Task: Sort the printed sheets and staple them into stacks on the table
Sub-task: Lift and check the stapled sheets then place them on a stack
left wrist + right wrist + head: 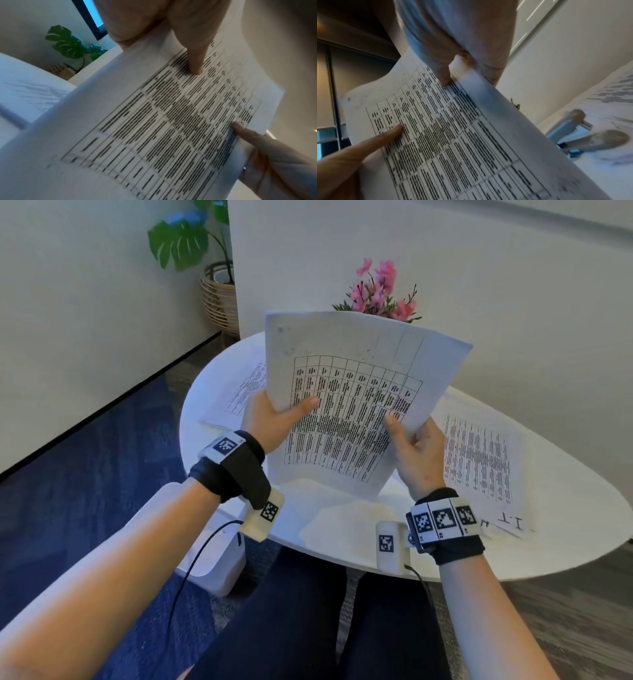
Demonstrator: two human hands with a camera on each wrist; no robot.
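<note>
Both hands hold up a set of printed sheets (pixel 346 405) with a table grid, tilted above the white table (pixel 329 525). My left hand (pixel 274 419) pinches their left edge, thumb on the print. My right hand (pixel 411 446) pinches the right edge, thumb on the front page. The same sheets (pixel 154 121) fill the left wrist view, and in the right wrist view the sheets (pixel 445 135) cover the centre. A blue and silver stapler (pixel 583 136) lies on the table beyond the sheets; the paper hides it in the head view.
One printed sheet (pixel 239 395) lies on the table's left side, another printed stack (pixel 479 460) on its right. A pink flower plant (pixel 380 292) stands at the table's far edge. A basket with a green plant (pixel 219 296) sits on the floor by the wall.
</note>
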